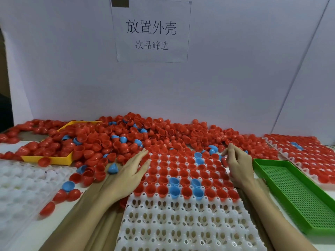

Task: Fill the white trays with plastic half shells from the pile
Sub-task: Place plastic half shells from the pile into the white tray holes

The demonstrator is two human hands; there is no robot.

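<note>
Now both hands work at the far end of the middle tray (190, 223), a white grid of cups lying lengthwise in front of the person. Its far rows hold shells (183, 173) open side up, mostly red with a few blue; the near rows stand empty. The left hand (130, 171) lies flat, palm down, fingers spread and gripping nothing, its fingertips at the tray's far left corner where the pile (126, 136) begins. The right hand (237, 160) hovers over the tray's far right corner with fingers curled and thumb and forefinger drawn close; a blue shell (221, 157) sits right at the fingertips, but I cannot tell whether it is pinched. The pile of red and blue shells runs along the foot of the white wall and spills into a yellow tray (54, 159) on the left. Another white tray (20, 187), empty, lies at near left. A green mesh tray (297, 192) lies to the right, and beyond it a full tray (306, 160) of red shells. A printed sheet (151, 31) hangs on the wall.
</note>
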